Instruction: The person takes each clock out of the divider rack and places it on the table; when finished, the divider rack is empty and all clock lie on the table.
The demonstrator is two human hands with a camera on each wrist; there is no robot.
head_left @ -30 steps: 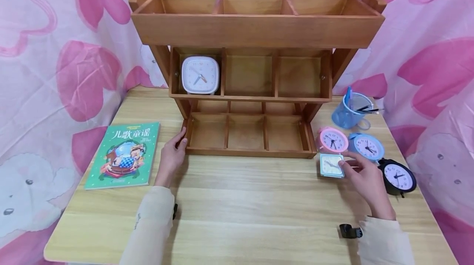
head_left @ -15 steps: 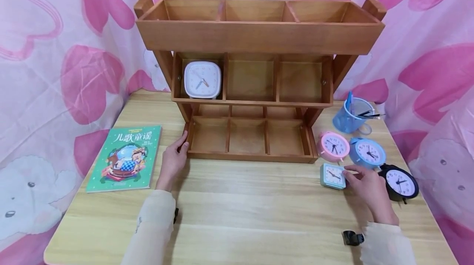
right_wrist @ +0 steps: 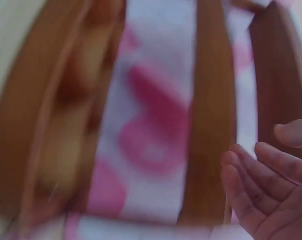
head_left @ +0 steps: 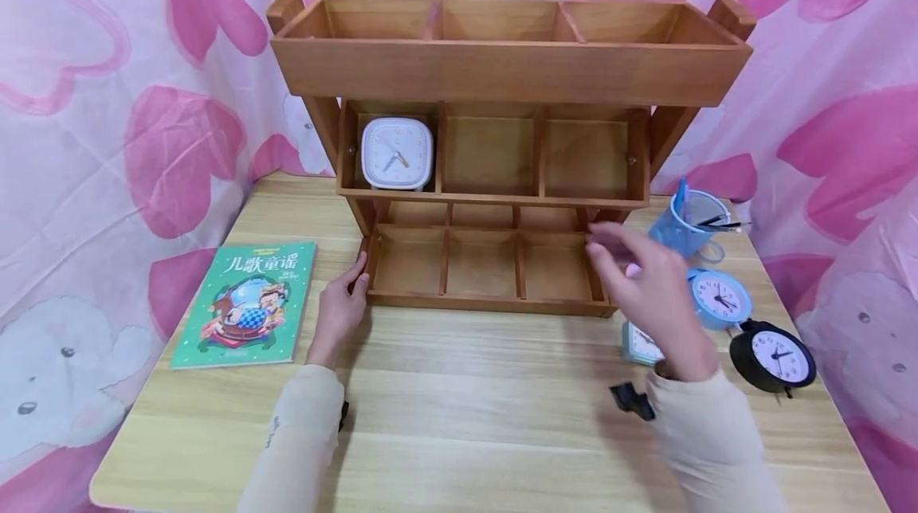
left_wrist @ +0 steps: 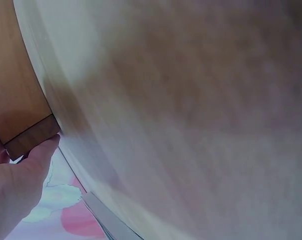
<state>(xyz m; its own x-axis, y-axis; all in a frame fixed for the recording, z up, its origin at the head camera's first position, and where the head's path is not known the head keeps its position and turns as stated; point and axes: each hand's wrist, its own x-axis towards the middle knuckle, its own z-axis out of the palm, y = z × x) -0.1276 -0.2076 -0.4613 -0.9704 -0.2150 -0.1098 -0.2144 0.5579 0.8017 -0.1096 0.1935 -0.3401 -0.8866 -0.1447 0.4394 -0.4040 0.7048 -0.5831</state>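
Note:
My left hand (head_left: 340, 308) holds the lower left end of a brown wooden shelf rack (head_left: 502, 67). In the left wrist view, thumb and fingers pinch the rack's wooden end (left_wrist: 33, 135) from both sides. Over the rack's lower right end is my right hand (head_left: 649, 290), holding nothing, its fingers loosely bent. Beneath that hand a small mint square clock (head_left: 637, 344) stands on the table, partly covered. The pink clock is almost wholly hidden behind the hand. A white square clock (head_left: 397, 153) sits in the middle tier's left compartment.
Right of the rack stand a blue round clock (head_left: 721, 299), a black round clock (head_left: 773, 357) and a blue mesh pen cup (head_left: 677, 230). A green children's book (head_left: 247, 306) lies at the left. A pink-patterned curtain (head_left: 190, 154) surrounds the table.
My right hand has let go of the mint square clock and moved up and left to the rack's right end. My left hand keeps its hold on the rack.

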